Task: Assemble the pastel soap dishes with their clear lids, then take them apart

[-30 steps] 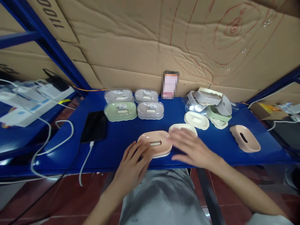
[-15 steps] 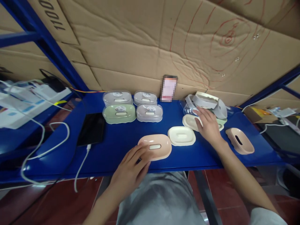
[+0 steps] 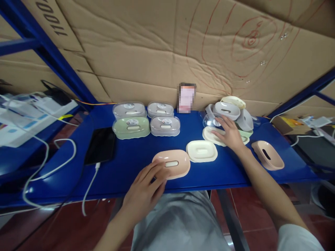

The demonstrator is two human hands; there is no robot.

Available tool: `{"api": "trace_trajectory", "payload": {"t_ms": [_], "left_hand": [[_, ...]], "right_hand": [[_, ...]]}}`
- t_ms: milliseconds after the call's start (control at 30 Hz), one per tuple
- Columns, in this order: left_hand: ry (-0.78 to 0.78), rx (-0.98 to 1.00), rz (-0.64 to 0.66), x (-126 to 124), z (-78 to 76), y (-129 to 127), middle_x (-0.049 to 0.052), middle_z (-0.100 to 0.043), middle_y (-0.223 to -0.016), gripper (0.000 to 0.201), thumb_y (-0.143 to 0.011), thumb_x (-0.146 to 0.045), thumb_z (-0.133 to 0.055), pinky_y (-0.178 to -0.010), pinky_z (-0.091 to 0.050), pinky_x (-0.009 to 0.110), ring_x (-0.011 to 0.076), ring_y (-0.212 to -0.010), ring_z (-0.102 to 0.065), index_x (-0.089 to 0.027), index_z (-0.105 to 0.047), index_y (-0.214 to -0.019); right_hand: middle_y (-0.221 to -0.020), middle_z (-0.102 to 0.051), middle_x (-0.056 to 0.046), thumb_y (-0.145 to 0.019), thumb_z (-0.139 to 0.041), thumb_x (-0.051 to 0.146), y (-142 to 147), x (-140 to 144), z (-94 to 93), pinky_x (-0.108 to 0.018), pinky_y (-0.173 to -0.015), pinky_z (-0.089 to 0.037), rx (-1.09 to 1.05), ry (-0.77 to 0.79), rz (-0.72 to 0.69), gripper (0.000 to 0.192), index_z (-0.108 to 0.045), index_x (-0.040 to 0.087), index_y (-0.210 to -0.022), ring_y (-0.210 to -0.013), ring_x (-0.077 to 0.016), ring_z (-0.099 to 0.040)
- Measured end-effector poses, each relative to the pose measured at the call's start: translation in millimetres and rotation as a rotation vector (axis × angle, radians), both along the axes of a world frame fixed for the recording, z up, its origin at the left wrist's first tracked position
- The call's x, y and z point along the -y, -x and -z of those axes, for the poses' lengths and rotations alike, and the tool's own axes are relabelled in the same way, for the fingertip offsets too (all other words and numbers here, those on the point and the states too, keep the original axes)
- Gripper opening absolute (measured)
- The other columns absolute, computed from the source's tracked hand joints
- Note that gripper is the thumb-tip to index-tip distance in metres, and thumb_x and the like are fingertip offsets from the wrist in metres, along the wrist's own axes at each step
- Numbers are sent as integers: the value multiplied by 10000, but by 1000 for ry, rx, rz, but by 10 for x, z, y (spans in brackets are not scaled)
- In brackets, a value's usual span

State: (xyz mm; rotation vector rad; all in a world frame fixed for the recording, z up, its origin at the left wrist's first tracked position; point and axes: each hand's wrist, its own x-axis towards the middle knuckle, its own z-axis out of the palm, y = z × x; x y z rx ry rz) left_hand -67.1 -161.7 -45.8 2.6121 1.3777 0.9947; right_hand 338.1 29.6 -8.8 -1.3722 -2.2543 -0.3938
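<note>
A pink oval soap dish [image 3: 180, 167], with a cream piece showing in its slot, lies near the table's front edge. My left hand [image 3: 148, 183] grips its left end, fingers over the top. My right hand [image 3: 231, 134] is open, fingers spread, over a clear lid [image 3: 209, 121] with a round label; whether the fingertips touch it I cannot tell. Partly under that hand lies a cream oval base [image 3: 209, 134]. Another cream base [image 3: 202, 151] sits just right of the pink dish. Behind my right hand is a pile with a grey soap dish [image 3: 226, 111] in it.
Several lidded soap dishes, one of them green [image 3: 131, 129], stand at back left. A black tablet [image 3: 101, 144] with a white cable lies left. A propped phone [image 3: 186, 97] leans on the cardboard. Far right sits a pink soap dish shell [image 3: 270, 157].
In the pile, the grey soap dish has tipped so its slotted face shows, and a cream piece behind has shifted. My right hand moved slightly; my left stays on the pink soap dish.
</note>
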Motion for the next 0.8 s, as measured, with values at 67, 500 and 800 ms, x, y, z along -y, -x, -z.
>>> {"api": "trace_trajectory", "payload": {"t_ms": [67,500,800], "left_hand": [[-3,-2,5,4,-11,-4,105,-671,-1457,372,-1035,-143,-602,-1162,-559,482,286,-1438,-583,-242,-655,-1389],[147,192,-168,54,-6,-20,156,-435,-1670,655,-1042,-258,-644,-1021,-655,429,332,-1446,-597,-350,-381,-1634],[106,219,-167,32,-9,-10,174,-409,-1673,712,-1036,-280,-660,-1109,-598,542,373,-1504,-527,-353,-325,-1660]], "right_hand": [[-1576,-580,-181,-1031,-622,506,46,60,-59,-577,-1198,-465,-11,-31,0,566,-612,196,-1505,-1470,-370,-538],[-1418,-726,-118,-1048,-671,400,1117,969,-136,-462,-1099,-599,-90,56,-441,462,-644,251,-1484,-1359,-292,-675],[-1546,-630,-133,-1076,-620,349,1357,1108,-116,-477,-1218,-510,-67,216,-632,501,-573,223,-1559,-1522,-275,-514]]}}
